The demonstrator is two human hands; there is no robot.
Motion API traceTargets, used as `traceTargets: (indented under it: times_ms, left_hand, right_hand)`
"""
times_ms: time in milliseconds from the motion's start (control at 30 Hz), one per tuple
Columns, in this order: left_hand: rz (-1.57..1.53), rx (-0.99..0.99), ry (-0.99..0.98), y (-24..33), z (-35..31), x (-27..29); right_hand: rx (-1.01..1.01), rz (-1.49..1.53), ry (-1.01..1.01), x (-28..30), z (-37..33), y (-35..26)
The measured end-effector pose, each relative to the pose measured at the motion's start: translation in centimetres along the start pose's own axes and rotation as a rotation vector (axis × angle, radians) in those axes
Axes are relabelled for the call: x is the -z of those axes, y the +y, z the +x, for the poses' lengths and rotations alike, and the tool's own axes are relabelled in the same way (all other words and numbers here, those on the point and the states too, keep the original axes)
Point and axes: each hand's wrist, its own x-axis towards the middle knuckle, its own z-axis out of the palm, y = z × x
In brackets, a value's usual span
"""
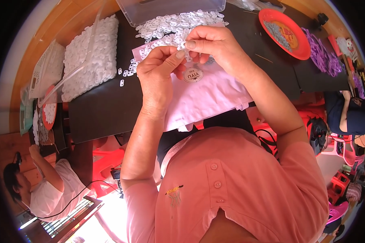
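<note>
Above a pink cloth [207, 95] with a round printed label, my two hands meet fingertip to fingertip. My left hand [159, 67] pinches at a small white plastic piece [187, 54], thumb against forefinger. From the other side my right hand [211, 42] closes thumb and forefinger on the same spot. The fingers partly cover the piece, so I cannot make out its full shape. Just beyond my hands lies a spread of small white plastic pieces with holes [178, 24], partly on the cloth. A few loose ones [127, 73] lie left of my left hand.
A clear plastic bin [170, 12] stands at the back. Left is a large heap of white pieces [91, 56]. At the right, a red plate [300, 50] holds small grey metal parts, beside purple strips [322, 56]. Other people [48, 186] sit at both sides.
</note>
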Motion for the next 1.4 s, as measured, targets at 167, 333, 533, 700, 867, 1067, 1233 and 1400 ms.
traceTargets:
  times_ms: [167, 333, 533, 700, 867, 1067, 1233, 1400]
  left_hand:
    - [0.035, -0.038, -0.009, 0.0, -0.1, -0.2]
    - [0.073, -0.089, 0.002, -0.3, -0.3, 0.0]
    - [0.086, -0.095, 0.008, -0.3, -0.4, 0.0]
    - [0.082, -0.113, -0.011, -0.5, -0.2, 0.2]
    - [-0.062, -0.1, 0.003, -0.4, -0.1, -0.4]
    - [-0.053, -0.18, -0.092, 0.2, -0.2, -0.7]
    - [0.03, -0.231, -0.105, -0.2, -0.3, -0.1]
    - [0.016, -0.291, -0.096, -0.1, -0.6, -0.4]
  right_hand:
    - [0.05, 0.009, -0.024, 0.0, 0.1, 0.4]
    - [0.009, 0.062, -0.009, -0.9, -0.3, 0.4]
    - [0.056, 0.025, -0.069, -0.5, -0.1, 0.4]
    - [0.054, 0.042, -0.076, -0.6, 0.1, 0.5]
    - [0.003, 0.178, -0.009, -0.4, -0.1, 0.1]
    - [-0.059, 0.148, -0.075, 1.0, 0.1, -0.4]
    - [-0.067, 0.172, -0.16, 0.8, 0.1, -0.4]
    - [-0.097, 0.16, -0.205, 0.7, -0.1, -0.5]
